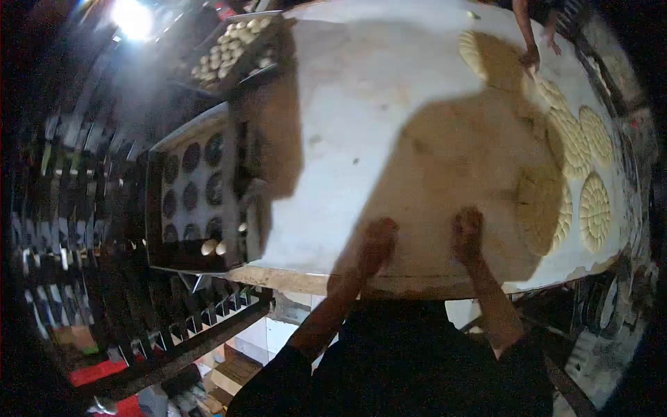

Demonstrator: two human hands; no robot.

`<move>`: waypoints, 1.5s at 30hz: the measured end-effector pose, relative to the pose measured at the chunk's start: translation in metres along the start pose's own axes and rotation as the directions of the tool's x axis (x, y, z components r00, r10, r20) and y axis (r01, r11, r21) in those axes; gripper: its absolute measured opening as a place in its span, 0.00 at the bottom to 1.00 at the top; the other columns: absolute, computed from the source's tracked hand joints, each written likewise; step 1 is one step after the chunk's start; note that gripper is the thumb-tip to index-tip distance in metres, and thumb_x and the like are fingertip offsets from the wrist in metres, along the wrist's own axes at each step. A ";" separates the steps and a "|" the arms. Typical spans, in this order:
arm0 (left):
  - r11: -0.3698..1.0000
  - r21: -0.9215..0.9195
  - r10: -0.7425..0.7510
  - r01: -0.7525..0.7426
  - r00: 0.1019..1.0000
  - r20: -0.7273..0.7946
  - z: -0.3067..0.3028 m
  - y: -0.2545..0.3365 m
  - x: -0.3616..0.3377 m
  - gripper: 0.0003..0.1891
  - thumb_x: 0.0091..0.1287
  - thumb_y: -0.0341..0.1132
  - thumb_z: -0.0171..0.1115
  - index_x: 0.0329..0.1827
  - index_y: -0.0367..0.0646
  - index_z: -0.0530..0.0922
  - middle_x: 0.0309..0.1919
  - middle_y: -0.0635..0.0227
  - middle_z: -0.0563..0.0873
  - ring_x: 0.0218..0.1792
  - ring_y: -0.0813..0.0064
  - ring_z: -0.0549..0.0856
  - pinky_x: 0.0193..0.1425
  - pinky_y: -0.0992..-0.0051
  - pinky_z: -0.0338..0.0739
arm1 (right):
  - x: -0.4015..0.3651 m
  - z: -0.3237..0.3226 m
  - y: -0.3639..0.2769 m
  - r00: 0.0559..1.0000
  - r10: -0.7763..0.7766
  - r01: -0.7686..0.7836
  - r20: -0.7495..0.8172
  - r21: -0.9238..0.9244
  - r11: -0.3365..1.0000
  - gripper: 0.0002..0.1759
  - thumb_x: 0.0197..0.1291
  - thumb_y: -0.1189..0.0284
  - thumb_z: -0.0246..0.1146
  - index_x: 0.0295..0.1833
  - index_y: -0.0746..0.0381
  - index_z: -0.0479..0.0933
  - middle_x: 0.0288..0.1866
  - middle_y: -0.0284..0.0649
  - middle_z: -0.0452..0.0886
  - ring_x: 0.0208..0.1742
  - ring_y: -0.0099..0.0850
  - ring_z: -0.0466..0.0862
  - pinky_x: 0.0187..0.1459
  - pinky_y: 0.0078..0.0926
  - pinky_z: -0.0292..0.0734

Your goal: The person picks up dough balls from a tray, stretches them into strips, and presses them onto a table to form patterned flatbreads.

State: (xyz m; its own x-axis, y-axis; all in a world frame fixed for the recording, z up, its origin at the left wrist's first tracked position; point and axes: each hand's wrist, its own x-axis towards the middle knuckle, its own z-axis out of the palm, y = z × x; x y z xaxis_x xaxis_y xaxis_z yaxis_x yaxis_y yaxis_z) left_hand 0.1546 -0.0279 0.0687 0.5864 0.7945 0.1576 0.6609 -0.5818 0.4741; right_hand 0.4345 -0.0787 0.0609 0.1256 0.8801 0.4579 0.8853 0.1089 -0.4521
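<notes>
My left hand [379,243] is low over the near part of the pale worktable [340,125], its fingers curled in. To its right, my right hand [468,233] is curled in the same way, a short gap apart. Both lie in a dark shadow, and whatever is under or inside the fingers is hidden. Right of my right hand, flat round scored dough pieces lie on the table, the closest one [540,215] partly in shadow and another [595,212] beyond it.
A co-worker's hand [530,58] touches the table near scored dough at the far right. At the back left stands a tray of dough balls [233,48]. Nearer, a crate [158,208] with dark round openings holds two pale balls [214,247]. The table's near edge [292,279] is curved.
</notes>
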 end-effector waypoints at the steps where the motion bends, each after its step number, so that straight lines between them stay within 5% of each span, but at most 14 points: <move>1: 0.970 -0.241 -0.050 0.038 0.998 -0.043 0.007 -0.011 -0.031 0.17 0.62 0.37 0.64 0.51 0.38 0.78 0.50 0.49 0.80 0.49 0.50 0.80 0.56 0.56 0.74 | -0.009 -0.013 0.001 0.996 0.035 -0.041 0.083 0.074 0.996 0.08 0.64 0.72 0.58 0.39 0.67 0.72 0.41 0.50 0.72 0.45 0.49 0.73 0.54 0.45 0.66; 2: 0.973 -0.230 -0.047 0.032 0.997 -0.060 -0.005 -0.019 -0.052 0.18 0.62 0.37 0.64 0.53 0.38 0.77 0.51 0.48 0.79 0.50 0.49 0.79 0.57 0.56 0.74 | -0.010 -0.032 0.005 0.991 -0.031 0.039 0.130 -0.065 0.997 0.06 0.62 0.74 0.59 0.40 0.66 0.74 0.43 0.50 0.74 0.47 0.49 0.74 0.51 0.42 0.69; 3: 0.974 -0.223 -0.054 0.036 0.996 -0.075 -0.018 -0.023 -0.073 0.20 0.62 0.38 0.64 0.54 0.38 0.76 0.52 0.47 0.78 0.51 0.49 0.79 0.58 0.55 0.74 | -0.018 -0.042 0.008 0.924 0.345 -0.372 0.164 0.176 0.912 0.06 0.62 0.73 0.59 0.41 0.66 0.75 0.44 0.48 0.75 0.47 0.45 0.77 0.48 0.38 0.73; 5: 0.967 -0.250 -0.076 0.055 0.994 -0.074 -0.063 -0.030 -0.104 0.22 0.62 0.37 0.65 0.57 0.37 0.75 0.54 0.47 0.77 0.54 0.48 0.77 0.59 0.54 0.73 | -0.013 -0.069 0.042 0.823 0.305 -0.175 0.480 -0.296 0.939 0.11 0.66 0.68 0.57 0.41 0.66 0.76 0.45 0.44 0.77 0.45 0.39 0.80 0.46 0.36 0.78; 8: 0.922 -0.379 -0.152 0.080 0.975 -0.164 -0.230 -0.036 -0.103 0.23 0.60 0.32 0.66 0.58 0.37 0.74 0.54 0.47 0.76 0.57 0.47 0.75 0.61 0.53 0.71 | 0.029 -0.056 -0.027 0.534 0.553 -0.765 0.640 0.086 0.639 0.19 0.70 0.57 0.56 0.45 0.65 0.76 0.45 0.41 0.77 0.43 0.36 0.81 0.48 0.37 0.81; 11: 0.983 0.043 -0.142 0.181 0.876 -0.461 -0.345 -0.090 -0.110 0.24 0.56 0.23 0.64 0.58 0.37 0.73 0.51 0.46 0.77 0.48 0.42 0.79 0.53 0.53 0.75 | 0.076 -0.013 -0.185 0.722 0.126 -0.563 0.681 0.470 0.680 0.28 0.71 0.47 0.52 0.55 0.63 0.74 0.48 0.42 0.77 0.46 0.33 0.82 0.48 0.39 0.83; 17: 0.908 0.005 -0.418 0.418 0.908 0.029 -0.391 -0.207 -0.109 0.23 0.54 0.27 0.66 0.56 0.39 0.77 0.49 0.45 0.83 0.50 0.45 0.83 0.54 0.57 0.78 | 0.170 0.023 -0.454 0.846 -0.495 0.206 0.200 0.733 0.649 0.17 0.59 0.72 0.67 0.51 0.66 0.74 0.47 0.49 0.78 0.47 0.44 0.82 0.49 0.35 0.77; 22: 0.944 0.063 -0.322 0.325 0.945 -0.053 -0.379 -0.225 -0.123 0.28 0.54 0.35 0.68 0.61 0.40 0.75 0.56 0.48 0.81 0.59 0.48 0.78 0.63 0.60 0.73 | 0.188 0.098 -0.482 0.674 -0.672 0.442 0.308 0.561 0.700 0.14 0.56 0.72 0.68 0.47 0.65 0.77 0.47 0.45 0.79 0.54 0.45 0.79 0.64 0.49 0.69; 27: 0.899 0.086 -0.307 0.429 0.758 -0.575 -0.389 -0.141 -0.104 0.34 0.57 0.28 0.66 0.69 0.37 0.66 0.51 0.48 0.81 0.53 0.40 0.77 0.61 0.56 0.73 | 0.145 0.052 -0.391 0.911 -0.412 0.351 -0.021 0.564 0.748 0.09 0.56 0.74 0.65 0.42 0.65 0.78 0.40 0.44 0.80 0.51 0.42 0.80 0.68 0.49 0.65; 30: 0.956 -0.280 -0.284 0.092 0.532 -0.797 -0.309 -0.063 -0.055 0.23 0.60 0.28 0.66 0.59 0.36 0.72 0.41 0.54 0.80 0.41 0.57 0.80 0.50 0.65 0.76 | 0.075 0.064 -0.250 0.990 -0.130 0.106 0.048 0.342 0.934 0.08 0.54 0.72 0.66 0.37 0.64 0.78 0.36 0.45 0.79 0.40 0.44 0.79 0.54 0.48 0.71; 35: 0.839 -0.522 -0.220 0.151 0.973 -0.071 -0.075 0.034 0.063 0.18 0.61 0.34 0.70 0.52 0.39 0.76 0.41 0.59 0.81 0.42 0.62 0.82 0.48 0.64 0.77 | 0.002 -0.020 -0.065 0.977 0.187 -0.186 0.106 -0.017 0.982 0.10 0.56 0.66 0.64 0.37 0.63 0.77 0.33 0.46 0.79 0.38 0.44 0.78 0.45 0.45 0.68; 39: 0.986 -0.102 0.152 -0.135 0.972 0.178 0.068 0.095 0.193 0.28 0.61 0.38 0.69 0.63 0.42 0.71 0.59 0.49 0.76 0.61 0.51 0.75 0.64 0.58 0.70 | -0.071 -0.069 0.044 0.979 0.189 -0.204 -0.079 -0.271 0.941 0.16 0.58 0.60 0.63 0.36 0.63 0.76 0.32 0.44 0.78 0.37 0.42 0.78 0.48 0.44 0.68; 43: 0.928 -0.165 0.331 -0.333 0.943 -0.043 0.207 0.100 0.417 0.45 0.58 0.45 0.71 0.76 0.44 0.56 0.72 0.49 0.62 0.71 0.46 0.62 0.74 0.52 0.57 | -0.118 -0.063 0.065 0.787 0.592 -0.607 0.173 0.382 0.697 0.15 0.54 0.60 0.66 0.33 0.61 0.75 0.31 0.41 0.78 0.35 0.40 0.77 0.50 0.44 0.68; 45: 0.898 -0.193 0.414 -0.395 0.907 0.073 0.169 0.156 0.503 0.48 0.58 0.45 0.72 0.78 0.45 0.52 0.71 0.49 0.64 0.70 0.49 0.65 0.72 0.53 0.62 | -0.063 -0.110 0.041 0.904 0.422 -0.426 0.070 0.056 0.903 0.14 0.52 0.61 0.66 0.31 0.60 0.74 0.29 0.40 0.78 0.34 0.39 0.77 0.49 0.45 0.69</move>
State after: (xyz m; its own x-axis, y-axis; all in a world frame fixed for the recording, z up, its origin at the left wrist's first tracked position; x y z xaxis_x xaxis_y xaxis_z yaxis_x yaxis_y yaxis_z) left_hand 0.6317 0.2515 0.0752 0.8401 0.4669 0.2760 0.2719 -0.8029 0.5305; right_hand 0.5124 -0.1806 0.0973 0.4554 0.8740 0.1695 0.7211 -0.2504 -0.6460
